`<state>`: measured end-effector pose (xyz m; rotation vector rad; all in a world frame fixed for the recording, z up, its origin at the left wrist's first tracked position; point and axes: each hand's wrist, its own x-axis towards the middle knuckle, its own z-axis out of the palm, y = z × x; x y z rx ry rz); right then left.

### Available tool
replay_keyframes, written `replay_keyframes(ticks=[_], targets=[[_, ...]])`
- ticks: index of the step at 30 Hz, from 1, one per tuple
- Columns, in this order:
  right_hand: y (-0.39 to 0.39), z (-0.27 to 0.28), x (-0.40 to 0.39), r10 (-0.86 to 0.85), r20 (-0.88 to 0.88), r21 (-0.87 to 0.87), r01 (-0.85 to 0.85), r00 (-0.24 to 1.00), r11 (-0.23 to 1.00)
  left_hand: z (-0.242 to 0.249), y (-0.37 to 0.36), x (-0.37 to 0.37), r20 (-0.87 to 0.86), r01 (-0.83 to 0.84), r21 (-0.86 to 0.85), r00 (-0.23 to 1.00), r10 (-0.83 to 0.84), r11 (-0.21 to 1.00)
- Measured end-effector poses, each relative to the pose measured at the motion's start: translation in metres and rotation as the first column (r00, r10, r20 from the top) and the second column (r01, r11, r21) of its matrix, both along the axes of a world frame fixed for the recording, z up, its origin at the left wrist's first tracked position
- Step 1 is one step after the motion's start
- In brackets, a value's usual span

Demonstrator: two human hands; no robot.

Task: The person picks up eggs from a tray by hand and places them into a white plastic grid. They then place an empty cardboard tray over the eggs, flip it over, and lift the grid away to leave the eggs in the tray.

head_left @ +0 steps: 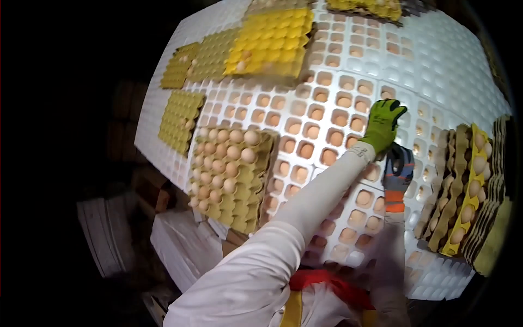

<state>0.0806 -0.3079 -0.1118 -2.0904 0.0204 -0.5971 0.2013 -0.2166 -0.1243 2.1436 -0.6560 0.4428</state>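
Observation:
My left hand (384, 122) wears a green glove and reaches far out on a white sleeve over a large white plastic grid tray (463, 71). Its fingers are stretched towards a cell with a brown egg (387, 94) near the tray's upper right. My right hand (397, 171) wears a dark grey-blue glove with an orange cuff. It hovers just under the left wrist, over egg cells (364, 197); blur hides what it holds. Many cells in the tray's middle hold brown eggs (306, 149).
A cardboard egg flat (256, 201) partly filled with pale eggs lies on the tray's left. Yellow flats (272, 41), (180, 114) lie further up. Stacked cardboard and yellow flats with eggs (468, 191) stand at the right edge. White sacks (180, 245) lie below.

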Motion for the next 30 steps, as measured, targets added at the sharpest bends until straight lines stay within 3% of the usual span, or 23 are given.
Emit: replay_keyframes(ticks=[2, 4, 6, 8, 10, 11, 12, 14, 17, 18, 19, 22, 24, 25, 26, 27, 29, 30], targets=[[-0.004, -0.006, -0.009, 0.009, -0.049, -0.088, -0.013, 0.999, 0.996, 0.032, 0.016, -0.038, -0.050, -0.114, -0.101, 0.993, 0.109, 0.988], [-0.012, -0.009, -0.007, 0.011, -0.082, -0.150, -0.023, 0.997, 0.988, 0.068, 0.049, -0.082, -0.246, -0.109, -0.288, 0.969, 0.037, 0.951], [-0.013, -0.013, -0.002, 0.017, -0.090, -0.139, -0.030, 0.996, 0.990, 0.102, 0.100, -0.136, -0.289, -0.057, -0.263, 0.957, -0.022, 0.963], [-0.006, -0.016, -0.001, 0.041, -0.095, -0.111, -0.051, 0.995, 0.993, 0.130, 0.169, -0.182, -0.278, -0.122, -0.151, 0.958, 0.076, 0.981], [0.031, 0.021, -0.008, 0.012, -0.169, -0.176, -0.042, 0.986, 0.984, 0.150, 0.250, -0.208, -0.267, -0.350, -0.059, 0.908, 0.323, 0.935], [0.070, 0.055, -0.014, 0.133, -0.126, -0.202, -0.156, 0.983, 0.967, 0.155, 0.289, -0.215, -0.234, -0.473, -0.020, 0.859, 0.456, 0.881], [0.107, 0.075, -0.018, 0.287, -0.067, -0.164, -0.294, 0.956, 0.942, 0.167, 0.328, -0.219, -0.210, -0.523, 0.174, 0.808, 0.550, 0.835], [0.188, 0.111, -0.022, 0.472, -0.088, -0.198, -0.480, 0.877, 0.854, 0.164, 0.381, -0.226, -0.337, -0.544, 0.198, 0.743, 0.578, 0.815], [0.281, 0.122, -0.030, 0.419, -0.179, -0.517, -0.448, 0.890, 0.730, 0.175, 0.405, -0.217, -0.115, -0.291, 0.460, 0.917, 0.382, 0.839], [0.294, 0.119, -0.033, 0.396, -0.210, -0.610, -0.436, 0.894, 0.661, 0.163, 0.410, -0.218, -0.252, -0.219, 0.411, 0.905, 0.342, 0.885], [0.297, 0.113, -0.037, 0.399, -0.189, -0.577, -0.431, 0.897, 0.694, 0.149, 0.414, -0.219, -0.381, -0.152, 0.350, 0.878, 0.289, 0.924], [0.301, 0.097, -0.041, 0.423, -0.119, -0.344, -0.437, 0.898, 0.831, 0.138, 0.415, -0.209, -0.521, 0.038, 0.429, 0.827, 0.213, 0.903], [0.293, 0.093, -0.041, 0.444, -0.078, 0.018, -0.444, 0.893, 0.896, 0.156, 0.415, -0.202, -0.225, 0.141, 0.818, 0.971, 0.085, 0.558], [0.291, 0.099, -0.039, 0.428, -0.053, 0.011, -0.428, 0.902, 0.904, 0.144, 0.426, -0.204, -0.170, 0.139, 0.768, 0.985, -0.010, 0.625], [0.289, 0.106, -0.043, 0.484, -0.193, 0.366, -0.395, 0.854, 0.843, 0.142, 0.434, -0.205, -0.424, 0.225, 0.468, 0.906, -0.006, 0.855], [0.286, 0.106, -0.040, 0.510, -0.205, 0.557, -0.330, 0.835, 0.763, 0.140, 0.441, -0.205, -0.636, 0.210, 0.104, 0.766, -0.097, 0.972], [0.280, 0.110, -0.033, 0.582, -0.179, 0.751, -0.272, 0.793, 0.602, 0.143, 0.454, -0.201, -0.651, 0.094, -0.111, 0.745, -0.144, 0.989], [0.287, 0.117, -0.028, 0.577, -0.185, 0.564, -0.394, 0.796, 0.725, 0.146, 0.460, -0.198, -0.649, 0.036, -0.219, 0.741, -0.173, 0.975]])
